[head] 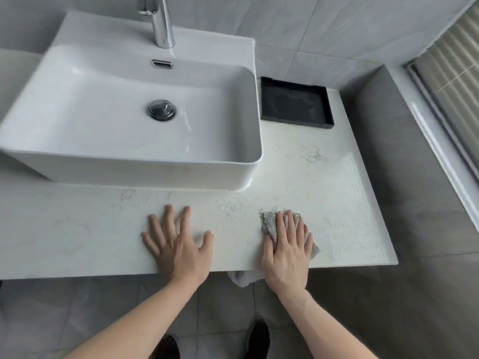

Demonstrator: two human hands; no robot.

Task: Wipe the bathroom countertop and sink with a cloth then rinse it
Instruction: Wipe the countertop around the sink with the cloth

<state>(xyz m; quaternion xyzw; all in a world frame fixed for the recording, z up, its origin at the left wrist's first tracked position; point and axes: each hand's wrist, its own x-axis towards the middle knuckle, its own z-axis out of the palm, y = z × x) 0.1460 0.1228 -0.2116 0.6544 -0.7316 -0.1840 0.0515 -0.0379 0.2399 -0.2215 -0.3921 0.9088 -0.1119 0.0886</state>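
A white marbled countertop (324,193) runs across the view, with a white rectangular vessel sink (108,125) standing on its left part. My right hand (287,250) lies flat with straight fingers on a grey cloth (268,222), pressing it onto the counter near the front edge, right of the sink. Part of the cloth hangs over the front edge (242,278). My left hand (178,244) rests flat on the bare counter in front of the sink, fingers spread. A wet patch (233,206) shows between the hands.
A chrome faucet (162,24) rises behind the basin, and a chrome drain plug (162,110) sits in it. A black square tray (295,106) stands at the back right against the grey tiled wall. A window ledge (440,141) runs along the right.
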